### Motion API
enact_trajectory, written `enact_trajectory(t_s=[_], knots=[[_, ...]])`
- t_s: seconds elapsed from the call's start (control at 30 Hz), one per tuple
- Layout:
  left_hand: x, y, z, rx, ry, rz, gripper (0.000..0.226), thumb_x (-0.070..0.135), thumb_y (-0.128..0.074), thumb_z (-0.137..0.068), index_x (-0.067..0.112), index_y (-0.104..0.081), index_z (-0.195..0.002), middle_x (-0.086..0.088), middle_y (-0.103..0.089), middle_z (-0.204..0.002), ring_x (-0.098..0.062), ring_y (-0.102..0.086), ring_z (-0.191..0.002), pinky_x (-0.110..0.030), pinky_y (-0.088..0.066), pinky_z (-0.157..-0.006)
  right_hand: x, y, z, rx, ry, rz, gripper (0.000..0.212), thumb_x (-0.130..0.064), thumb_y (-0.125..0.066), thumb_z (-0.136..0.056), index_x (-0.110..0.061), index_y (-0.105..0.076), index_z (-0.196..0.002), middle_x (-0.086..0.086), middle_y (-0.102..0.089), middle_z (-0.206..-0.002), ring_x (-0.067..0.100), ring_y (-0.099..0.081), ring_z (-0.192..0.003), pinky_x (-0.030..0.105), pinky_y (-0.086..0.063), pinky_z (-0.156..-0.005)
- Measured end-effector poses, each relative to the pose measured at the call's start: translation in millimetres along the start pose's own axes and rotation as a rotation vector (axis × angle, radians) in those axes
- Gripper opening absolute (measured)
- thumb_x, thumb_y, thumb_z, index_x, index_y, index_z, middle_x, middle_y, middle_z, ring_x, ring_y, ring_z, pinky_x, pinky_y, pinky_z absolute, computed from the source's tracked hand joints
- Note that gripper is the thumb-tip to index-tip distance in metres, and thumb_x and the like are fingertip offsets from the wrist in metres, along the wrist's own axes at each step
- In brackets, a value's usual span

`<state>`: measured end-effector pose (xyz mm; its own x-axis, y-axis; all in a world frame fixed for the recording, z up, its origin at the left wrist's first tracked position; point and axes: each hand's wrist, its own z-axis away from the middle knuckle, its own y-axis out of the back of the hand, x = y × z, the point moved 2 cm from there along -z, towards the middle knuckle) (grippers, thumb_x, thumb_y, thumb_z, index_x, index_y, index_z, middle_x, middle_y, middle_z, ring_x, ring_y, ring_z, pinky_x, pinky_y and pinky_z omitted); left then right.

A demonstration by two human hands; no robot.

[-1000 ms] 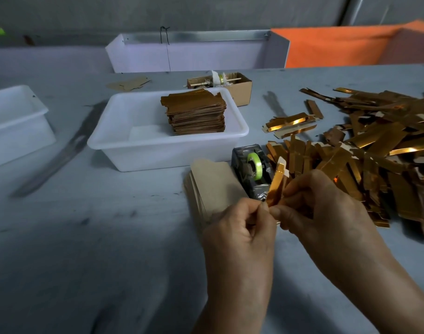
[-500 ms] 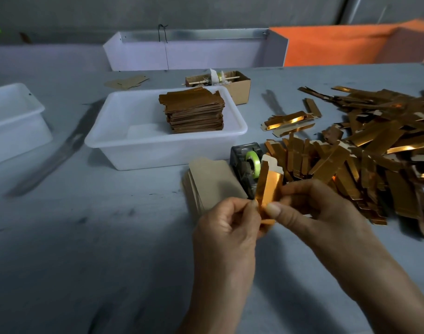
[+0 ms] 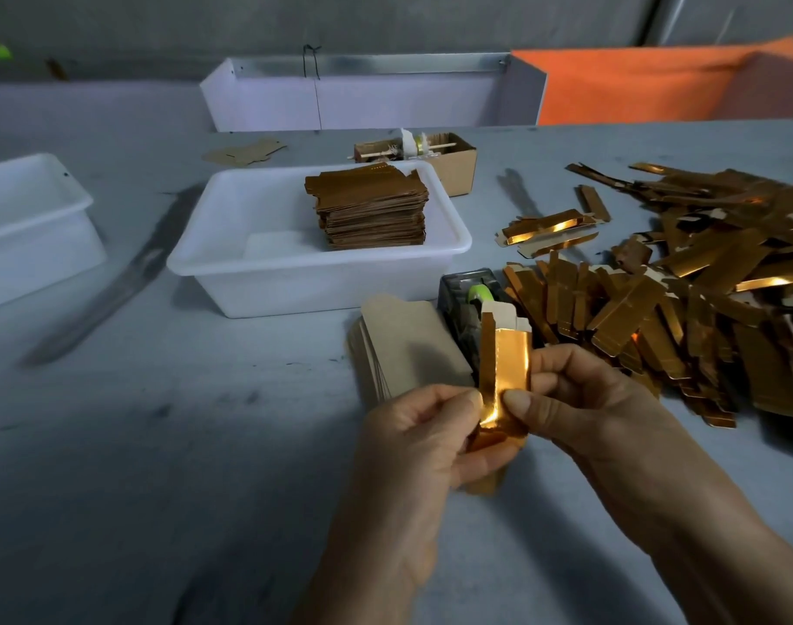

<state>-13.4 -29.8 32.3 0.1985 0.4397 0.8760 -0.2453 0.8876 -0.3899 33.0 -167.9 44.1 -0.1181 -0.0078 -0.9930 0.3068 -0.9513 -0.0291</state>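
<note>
A: Starting at the left, what do we have?
B: We log the left white tub [image 3: 38, 254], cut by the frame edge, on the grey table [image 3: 160, 466]. Well apart to its right we mark the middle white tub [image 3: 295, 290], with a stack of gold card blanks [image 3: 372, 209] inside, towards its right end.
A: Behind it?
B: We see a small cardboard box [image 3: 460, 173] just past the tub's far right corner. Something on a stick lies across its top, too small to tell.
A: Nearer us?
B: A stack of kraft cards [image 3: 408, 349] lies flat in front of the middle tub. A tape dispenser [image 3: 462, 304] with a green roll sits just beside it on the right.
A: Hands?
B: We tag the left hand [image 3: 421, 444] as pinching the lower part of the gold carton [image 3: 509, 363], thumb at its left edge, fingers curled behind. The carton is held upright in the air above the table, in front of the dispenser, pale top flap up. The right hand [image 3: 588, 399] grips its right edge, thumb on the front face, fingers folded behind.
A: Far right?
B: We close with the pile of flat gold cartons [image 3: 701, 281] spread over the table, just beyond the right hand
</note>
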Motion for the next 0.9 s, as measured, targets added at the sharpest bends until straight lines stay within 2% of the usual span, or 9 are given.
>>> enact_trajectory(t_s=[0.1, 0.2, 0.43, 0.53, 0.6, 0.7, 0.73, 0.8, 0.9], knots=[[0.4, 2.4, -2.6, -0.124, 0.210, 0.239, 0.011, 0.009, -0.066, -0.070, 0.002, -0.074, -0.073, -0.021, -0.073, -0.085, -0.026, -0.074, -0.075, -0.029, -0.059, -0.058, -2.5, 0.9, 1.6, -0.041, 0.029, -0.043, 0.025, -0.015, -0.067, -0.064, -0.011, -0.066, -0.089, 0.006, -0.070, -0.075, 0.021, -0.069, -0.074, 0.024, -0.055, -0.066], [0.2, 5.7, -4.1, -0.216, 0.322, 0.320, 0.010, 0.005, -0.067, -0.069, 0.003, -0.077, -0.069, -0.020, -0.073, -0.086, -0.025, -0.074, -0.076, -0.030, -0.059, -0.058, -5.5, 1.1, 2.6, -0.070, 0.072, -0.040, 0.014, -0.015, -0.066, -0.065, -0.020, -0.069, -0.077, 0.001, -0.068, -0.069, 0.016, -0.068, -0.070, 0.020, -0.054, -0.063], [-0.9, 10.4, -7.5, -0.259, 0.325, 0.285, 0.014, 0.003, -0.063, -0.072, 0.003, -0.077, -0.076, -0.019, -0.073, -0.086, -0.025, -0.074, -0.075, -0.027, -0.058, -0.056, -7.7, 5.2, 2.5, -0.143, 0.078, 0.024, 0.012, -0.023, -0.065, -0.064, -0.029, -0.070, -0.073, -0.002, -0.067, -0.070, 0.015, -0.067, -0.074, 0.023, -0.054, -0.067], [-0.4, 11.2, -8.7, -0.053, 0.130, -0.008, 0.011, 0.002, -0.060, -0.085, 0.007, -0.070, -0.083, -0.011, -0.075, -0.081, -0.019, -0.073, -0.073, -0.023, -0.056, -0.055, -7.9, 14.8, -3.3, -0.070, 0.033, 0.055, 0.011, -0.023, -0.061, -0.067, -0.026, -0.070, -0.072, 0.005, -0.067, -0.081, 0.020, -0.067, -0.079, 0.031, -0.051, -0.073], [0.1, 19.1, -11.8, 0.233, -0.157, -0.451, 0.017, 0.003, -0.057, -0.091, 0.015, -0.065, -0.083, -0.002, -0.075, -0.076, -0.016, -0.072, -0.073, -0.030, -0.057, -0.059, -10.8, 29.7, -12.7, 0.048, 0.023, 0.103, 0.015, -0.027, -0.058, -0.071, -0.026, -0.069, -0.080, -0.003, -0.070, -0.081, 0.014, -0.068, -0.078, 0.028, -0.048, -0.069], [13.7, 26.2, -12.1, 0.594, -0.523, -1.018, 0.008, 0.024, -0.058, -0.089, 0.021, -0.058, -0.082, 0.004, -0.066, -0.082, -0.019, -0.062, -0.079, -0.033, -0.047, -0.067, -22.6, 59.8, -33.9, 0.294, 0.050, 0.232, 0.012, -0.033, -0.056, -0.083, -0.035, -0.064, -0.091, -0.009, -0.068, -0.083, 0.017, -0.064, -0.087, 0.035, -0.050, -0.071], [15.3, 28.3, -15.0, 0.625, -0.547, -1.100, 0.013, 0.033, -0.056, -0.089, 0.021, -0.055, -0.084, 0.004, -0.060, -0.084, -0.019, -0.057, -0.080, -0.031, -0.041, -0.066, -26.1, 70.0, -42.2, 0.371, 0.047, 0.257, 0.013, -0.033, -0.056, -0.087, -0.035, -0.063, -0.098, -0.008, -0.067, -0.092, 0.020, -0.062, -0.094, 0.041, -0.051, -0.077], [14.3, 32.0, -24.8, 0.616, -0.439, -1.188, 0.031, 0.049, -0.054, -0.087, 0.019, -0.049, -0.089, 0.005, -0.048, -0.088, -0.015, -0.046, -0.082, -0.028, -0.033, -0.066, -29.1, 91.4, -57.3, 0.529, 0.005, 0.467, 0.030, -0.036, -0.053, -0.091, -0.028, -0.056, -0.120, -0.001, -0.060, -0.114, 0.025, -0.056, -0.108, 0.047, -0.049, -0.086], [7.8, 37.3, -39.0, 0.531, -0.216, -1.120, 0.042, 0.053, -0.065, -0.080, 0.016, -0.046, -0.088, 0.005, -0.051, -0.083, -0.015, -0.048, -0.074, -0.028, -0.035, -0.063, -26.7, 107.9, -61.7, 0.719, -0.018, 0.869, 0.054, -0.043, -0.055, -0.089, -0.020, -0.042, -0.136, 0.013, -0.047, -0.136, 0.034, -0.049, -0.119, 0.052, -0.049, -0.088]])
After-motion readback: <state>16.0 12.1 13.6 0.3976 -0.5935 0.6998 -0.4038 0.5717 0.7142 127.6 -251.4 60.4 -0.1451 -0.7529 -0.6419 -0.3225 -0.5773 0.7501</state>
